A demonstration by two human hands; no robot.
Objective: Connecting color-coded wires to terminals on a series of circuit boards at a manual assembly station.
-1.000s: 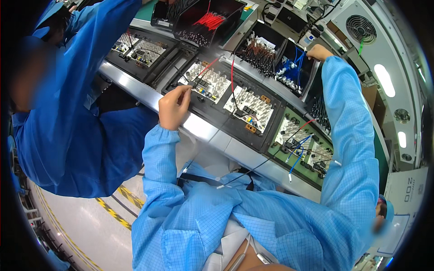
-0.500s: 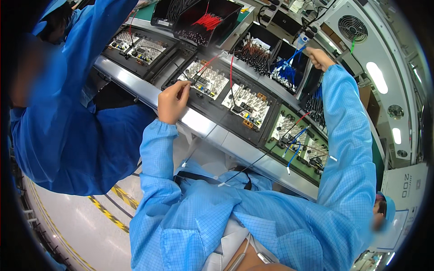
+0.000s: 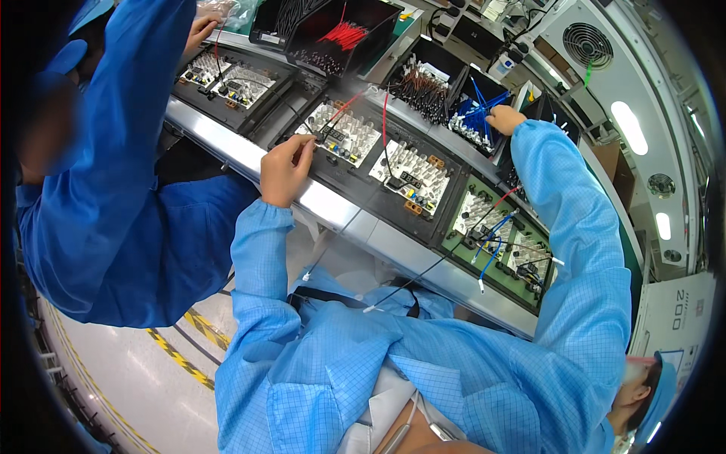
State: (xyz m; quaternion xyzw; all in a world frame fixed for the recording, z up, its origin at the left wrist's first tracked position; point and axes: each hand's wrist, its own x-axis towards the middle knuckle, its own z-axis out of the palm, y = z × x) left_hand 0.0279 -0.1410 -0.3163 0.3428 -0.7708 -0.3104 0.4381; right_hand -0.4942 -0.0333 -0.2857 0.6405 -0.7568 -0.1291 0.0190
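Note:
My right hand is over the bin of blue wires, its fingers closed on some blue wires. Several of these stick up out of the bin, and white connectors lie at its near end. My left hand is pinched at the near left edge of a white circuit board; whatever sits between its fingertips is too small to make out. Beside that board lies a second circuit board in the same black tray, with a red wire and a black wire attached.
A green tray with wired boards lies to the right. Behind stand a bin of brown and black wires and a bin of red wires. At left, a co-worker in a dark blue sleeve reaches over another tray.
My right hand has come left and down to the blue wire bin from a raised spot beyond it. My left hand has barely moved. A co-worker's hand now shows at the upper left.

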